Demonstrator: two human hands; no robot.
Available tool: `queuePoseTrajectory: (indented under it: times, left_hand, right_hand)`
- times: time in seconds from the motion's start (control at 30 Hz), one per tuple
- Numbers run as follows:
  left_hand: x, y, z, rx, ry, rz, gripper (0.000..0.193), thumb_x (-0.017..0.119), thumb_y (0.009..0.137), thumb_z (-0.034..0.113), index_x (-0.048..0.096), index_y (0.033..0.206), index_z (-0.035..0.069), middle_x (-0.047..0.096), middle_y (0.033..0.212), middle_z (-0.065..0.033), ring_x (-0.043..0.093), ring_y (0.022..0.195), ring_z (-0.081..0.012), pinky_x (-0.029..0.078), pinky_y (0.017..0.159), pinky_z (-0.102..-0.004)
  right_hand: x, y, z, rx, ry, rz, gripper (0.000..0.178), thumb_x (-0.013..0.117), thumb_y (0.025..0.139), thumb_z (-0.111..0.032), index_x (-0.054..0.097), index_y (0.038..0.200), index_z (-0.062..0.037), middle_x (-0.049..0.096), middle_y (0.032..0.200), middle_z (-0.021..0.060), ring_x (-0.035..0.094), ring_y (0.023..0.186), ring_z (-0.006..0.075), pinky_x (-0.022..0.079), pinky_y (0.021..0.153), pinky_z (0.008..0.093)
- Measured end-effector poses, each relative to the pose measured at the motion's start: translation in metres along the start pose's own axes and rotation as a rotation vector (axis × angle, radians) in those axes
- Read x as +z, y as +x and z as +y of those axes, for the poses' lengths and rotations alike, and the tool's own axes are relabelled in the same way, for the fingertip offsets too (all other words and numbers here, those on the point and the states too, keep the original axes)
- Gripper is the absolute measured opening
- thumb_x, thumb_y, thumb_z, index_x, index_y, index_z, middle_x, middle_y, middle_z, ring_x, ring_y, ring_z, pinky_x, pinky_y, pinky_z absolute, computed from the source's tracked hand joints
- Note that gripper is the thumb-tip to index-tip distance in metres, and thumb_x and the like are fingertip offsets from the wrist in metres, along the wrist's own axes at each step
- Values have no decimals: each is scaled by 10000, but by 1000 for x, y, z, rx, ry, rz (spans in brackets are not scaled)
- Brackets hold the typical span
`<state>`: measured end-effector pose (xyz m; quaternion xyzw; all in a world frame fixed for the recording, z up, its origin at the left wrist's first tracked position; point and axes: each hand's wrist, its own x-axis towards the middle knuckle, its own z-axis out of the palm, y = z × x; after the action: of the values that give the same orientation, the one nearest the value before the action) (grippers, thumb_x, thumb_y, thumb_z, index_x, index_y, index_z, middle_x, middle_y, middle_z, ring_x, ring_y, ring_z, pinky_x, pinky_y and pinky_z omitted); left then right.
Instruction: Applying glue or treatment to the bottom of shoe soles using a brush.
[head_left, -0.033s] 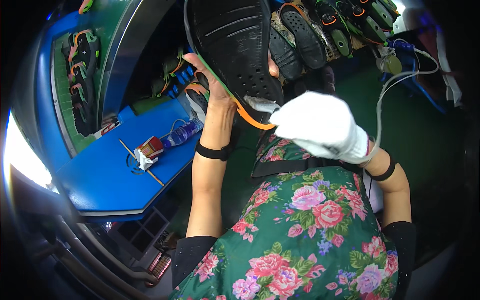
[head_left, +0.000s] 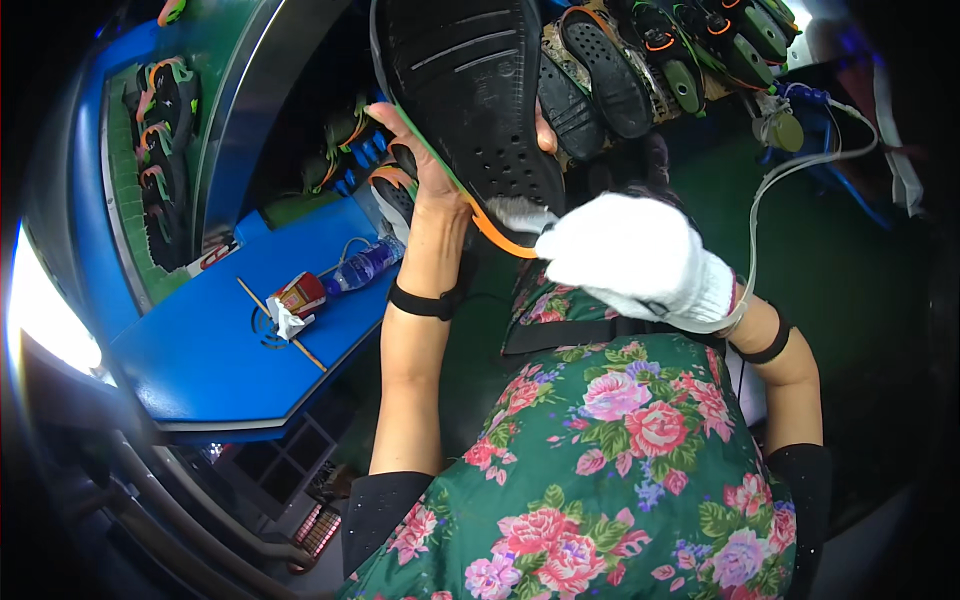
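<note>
My bare left hand grips a large black shoe sole from behind, thumb at its left edge and a fingertip showing at its right. Rows of small holes mark the near end of the sole, and grooves cross it further up. Its rim is green along the left and orange at the near end. A white knitted glove covers my right hand, which is closed on a brush whose pale bristles lie against the near end of the sole. The glove hides the brush's handle.
To the left, a blue table bears a purple bottle, a red container with white paper, and a thin stick. Several shoe soles line a rack at the top right. A pale hose hangs beside my right wrist.
My gloved right hand and the brush have shifted slightly towards me over the sole. The left hand keeps its grip almost in place.
</note>
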<state>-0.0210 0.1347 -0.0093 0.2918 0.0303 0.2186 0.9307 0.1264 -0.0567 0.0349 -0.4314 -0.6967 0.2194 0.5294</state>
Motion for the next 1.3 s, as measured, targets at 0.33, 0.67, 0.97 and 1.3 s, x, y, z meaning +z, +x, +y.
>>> queuePoseTrajectory:
  times: [0.33,0.67,0.97,1.3]
  left_hand:
    - [1,-5,-6,-120,-66,58,1232,381,694,976,506,1425,-9,705,1052,-244,750,820,-360,652,716,-469]
    - [-13,-8,-5,-418,75,149,1010,428,843,819,529,1388,-26,725,1056,-234,762,835,-364,662,723,-467]
    - [-13,-41,-21,-241,-521,661,691,350,1077,559,478,1476,10,636,1356,-191,705,1078,-346,608,914,-481]
    - [-6,-87,-43,-242,-40,517,614,496,1056,409,393,1552,62,515,1510,-149,547,1339,-299,470,1105,-489]
  right_hand:
    - [-9,11,14,-83,72,-123,231,753,789,-18,758,1018,-51,772,1031,114,746,875,303,594,741,372]
    - [-12,7,29,-91,283,-283,333,712,836,-54,730,1169,-69,747,1090,94,706,795,244,568,727,358]
    - [-34,31,27,386,413,142,167,766,842,7,786,1005,-22,773,992,112,748,902,215,591,819,328]
    - [-29,37,26,77,-28,49,268,761,795,-8,750,1055,-73,755,1058,99,723,912,293,581,810,390]
